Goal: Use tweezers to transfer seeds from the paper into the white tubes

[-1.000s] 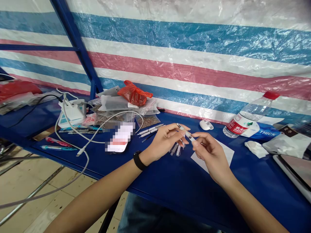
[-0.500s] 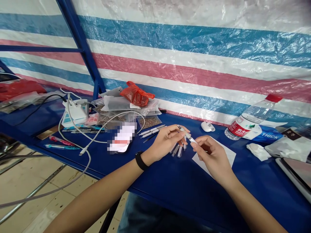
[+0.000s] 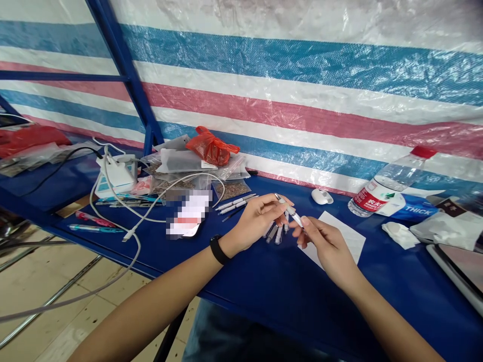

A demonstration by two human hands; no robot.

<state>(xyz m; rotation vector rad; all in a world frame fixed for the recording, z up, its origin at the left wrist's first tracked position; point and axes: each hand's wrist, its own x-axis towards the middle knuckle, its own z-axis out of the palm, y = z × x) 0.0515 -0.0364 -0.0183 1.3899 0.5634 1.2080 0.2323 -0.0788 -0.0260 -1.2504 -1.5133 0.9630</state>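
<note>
My left hand [image 3: 260, 218] pinches a slim white pen [image 3: 289, 209] above the blue table [image 3: 264, 286], holding it tilted with one end up. My right hand [image 3: 322, 244] meets the pen's lower end with pinched fingertips. Under the left hand lie several more pen parts [image 3: 275, 233] on the table. A white sheet of paper [image 3: 349, 239] lies beneath the right hand. A black band sits on my left wrist.
Two white pens [image 3: 236, 203] lie left of my hands, beside a blurred card [image 3: 187, 213] and a white cable [image 3: 132, 229]. Clear bags and a red bag [image 3: 211, 146] are piled behind. A water bottle [image 3: 388, 186], a small white case [image 3: 321, 196] and tissue [image 3: 400, 234] are to the right.
My right hand has slid closer along the pen's lower end, its fingers closing to a tighter pinch. The left hand has kept its hold and hardly moved.
</note>
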